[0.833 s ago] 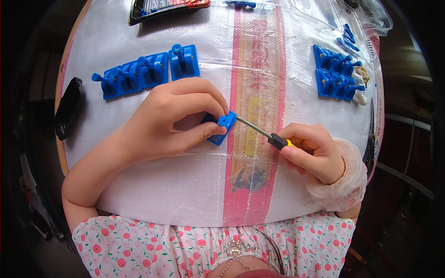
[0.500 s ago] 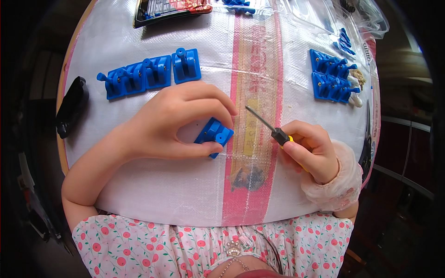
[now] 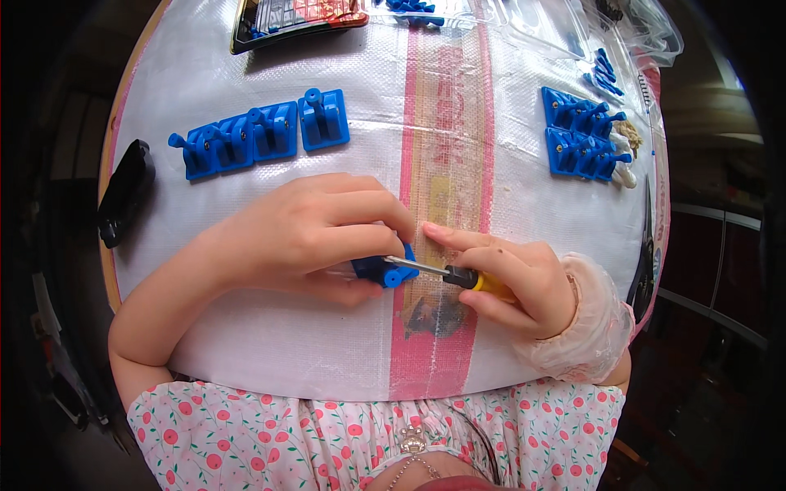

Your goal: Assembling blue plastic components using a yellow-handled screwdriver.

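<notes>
My left hand [image 3: 315, 237] is closed around a small blue plastic part [image 3: 395, 272] with a square base and a round knob, held on the table in front of me; the fingers cover much of it. From the right, my right hand [image 3: 512, 282] grips a screwdriver [image 3: 460, 277] with a yellow and black handle. Its metal shaft points left, and the tip meets the blue part close to my left fingertips. Whether the tip sits in a screw I cannot tell.
Beyond my left hand stands a row of several similar blue parts [image 3: 274, 131]. More blue parts [image 3: 583, 151] are grouped at the right, near loose blue pieces [image 3: 603, 74]. A black case [image 3: 127, 192] lies far left; a black-and-red tray [image 3: 299, 20] and clear plastic containers [image 3: 544, 24] stand at the back.
The screwdriver has swung down and left, and its tip has come to the blue part. My left hand and the blue part have shifted slightly nearer to me.
</notes>
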Tool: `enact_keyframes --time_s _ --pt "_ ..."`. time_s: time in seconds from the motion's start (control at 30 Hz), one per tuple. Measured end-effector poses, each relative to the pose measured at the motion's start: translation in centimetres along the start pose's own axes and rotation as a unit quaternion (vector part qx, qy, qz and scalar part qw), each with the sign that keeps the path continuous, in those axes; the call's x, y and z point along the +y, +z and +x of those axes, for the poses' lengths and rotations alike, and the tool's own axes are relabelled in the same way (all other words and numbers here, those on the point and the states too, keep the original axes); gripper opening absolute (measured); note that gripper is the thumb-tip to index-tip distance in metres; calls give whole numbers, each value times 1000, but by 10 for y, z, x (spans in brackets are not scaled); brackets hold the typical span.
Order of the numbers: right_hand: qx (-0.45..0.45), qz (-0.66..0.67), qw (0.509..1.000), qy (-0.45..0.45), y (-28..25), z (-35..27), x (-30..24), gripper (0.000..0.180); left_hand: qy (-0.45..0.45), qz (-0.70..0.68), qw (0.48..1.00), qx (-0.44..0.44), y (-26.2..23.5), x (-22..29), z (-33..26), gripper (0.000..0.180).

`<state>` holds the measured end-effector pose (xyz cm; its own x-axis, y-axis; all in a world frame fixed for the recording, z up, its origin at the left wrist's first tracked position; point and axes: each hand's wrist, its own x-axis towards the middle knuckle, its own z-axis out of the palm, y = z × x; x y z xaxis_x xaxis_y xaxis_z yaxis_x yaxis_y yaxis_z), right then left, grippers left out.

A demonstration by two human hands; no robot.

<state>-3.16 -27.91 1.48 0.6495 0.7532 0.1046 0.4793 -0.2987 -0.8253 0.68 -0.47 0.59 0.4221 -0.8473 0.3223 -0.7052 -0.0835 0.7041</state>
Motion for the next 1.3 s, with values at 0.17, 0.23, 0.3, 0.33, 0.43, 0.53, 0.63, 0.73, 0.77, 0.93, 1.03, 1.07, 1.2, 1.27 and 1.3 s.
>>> enact_keyframes --time_s 0.17,0.23,0.3,0.33,0.43,0.53,0.63,0.73,0.77,0.93,1.03,1.07,1.2,1.27,1.3 --pt "57 19 998 -12 -10 -7 -3 28 23 7 1000 -7 3 -4 1 30" --pt "131 -79 988 -19 -17 -9 -6 27 -8 19 1000 17 4 -4 -2 31" --pt "199 -193 960 -21 -35 -10 -1 25 -18 20 999 23 3 -3 -1 30" --pt "257 -225 940 2 -43 -9 2 23 -25 23 999 26 3 -2 -2 29" --pt "314 -353 881 7 -69 -6 18 24 -10 77 997 21 2 -3 -1 27" --pt "278 -366 885 72 -68 -9 28 32 5 114 993 28 4 -2 -1 29" --pt "276 -365 885 91 -61 -11 40 35 6 92 995 42 6 -3 -2 29" --pt "282 -338 891 111 -56 -10 40 36 -12 68 997 43 5 -2 -2 28" --pt "279 -344 890 105 -55 -8 39 36 -14 67 997 41 5 -2 -2 28" --pt "277 -347 891 95 -58 -10 40 31 -18 68 997 38 3 -2 -2 29" --pt "274 -352 889 106 -58 -13 40 27 -17 62 997 40 5 -3 -2 29" --pt "274 -353 890 97 -58 -12 39 26 -16 62 997 40 5 -3 -1 29" --pt "261 -329 904 82 -62 -11 38 22 -21 52 997 46 5 -4 -3 27" --pt "243 -331 908 87 -65 -11 36 22 -23 43 998 50 6 -5 -3 25" --pt "234 -332 909 90 -67 -10 36 21 -25 41 998 52 6 -5 -3 25"
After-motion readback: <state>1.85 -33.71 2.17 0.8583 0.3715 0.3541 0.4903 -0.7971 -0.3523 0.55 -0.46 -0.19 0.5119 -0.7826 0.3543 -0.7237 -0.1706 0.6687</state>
